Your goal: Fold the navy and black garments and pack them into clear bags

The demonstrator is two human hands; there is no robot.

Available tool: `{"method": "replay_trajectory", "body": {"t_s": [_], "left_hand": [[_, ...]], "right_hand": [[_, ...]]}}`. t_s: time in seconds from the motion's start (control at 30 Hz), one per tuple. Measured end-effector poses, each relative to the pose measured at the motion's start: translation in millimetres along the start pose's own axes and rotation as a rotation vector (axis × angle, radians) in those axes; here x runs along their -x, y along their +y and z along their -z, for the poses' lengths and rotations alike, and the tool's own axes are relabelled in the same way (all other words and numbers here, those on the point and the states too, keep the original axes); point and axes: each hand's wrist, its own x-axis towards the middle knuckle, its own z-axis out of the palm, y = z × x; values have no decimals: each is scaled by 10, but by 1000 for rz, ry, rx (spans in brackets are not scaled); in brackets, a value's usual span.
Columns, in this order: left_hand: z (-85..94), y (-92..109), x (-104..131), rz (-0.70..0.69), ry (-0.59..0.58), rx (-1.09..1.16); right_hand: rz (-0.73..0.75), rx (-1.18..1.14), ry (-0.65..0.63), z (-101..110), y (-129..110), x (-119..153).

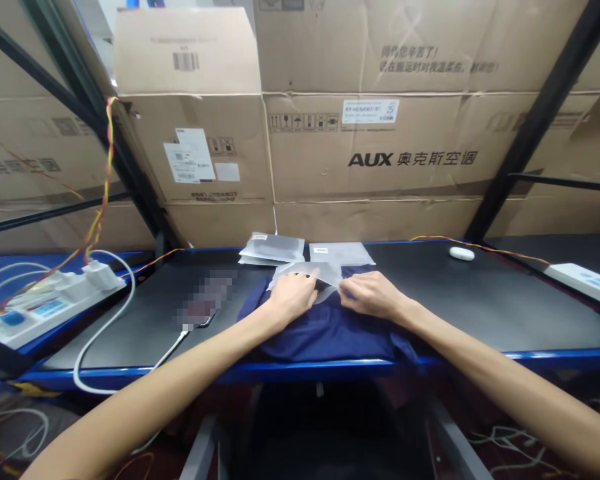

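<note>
A frosted plastic bag lies over a dark blue cloth at the middle of the table's front. My left hand is on the bag's left part, its fingers curled against the film; something dark shows beside the fingertips. At the bag's right edge, my right hand is closed in a pinch on the film. Just behind are a stack of frosted bags with a small white label and another labelled frosted bag lying flat.
On the black tabletop, a phone with a white cable lies left, and a small white case sits back right. Power strips stand at both sides. Cardboard boxes wall off the back between dark metal posts.
</note>
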Motion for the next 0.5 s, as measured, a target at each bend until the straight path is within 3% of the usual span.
{"method": "replay_trajectory", "body": {"t_s": [0.2, 0.4, 0.5], "left_hand": [[3, -154, -80, -188, 35, 50], [-91, -350, 39, -345, 278, 449], [-113, -405, 92, -416, 323, 636]], "right_hand": [[-58, 24, -23, -20, 114, 36], [-160, 28, -114, -22, 244, 74], [-160, 49, -178, -9, 247, 74]]}}
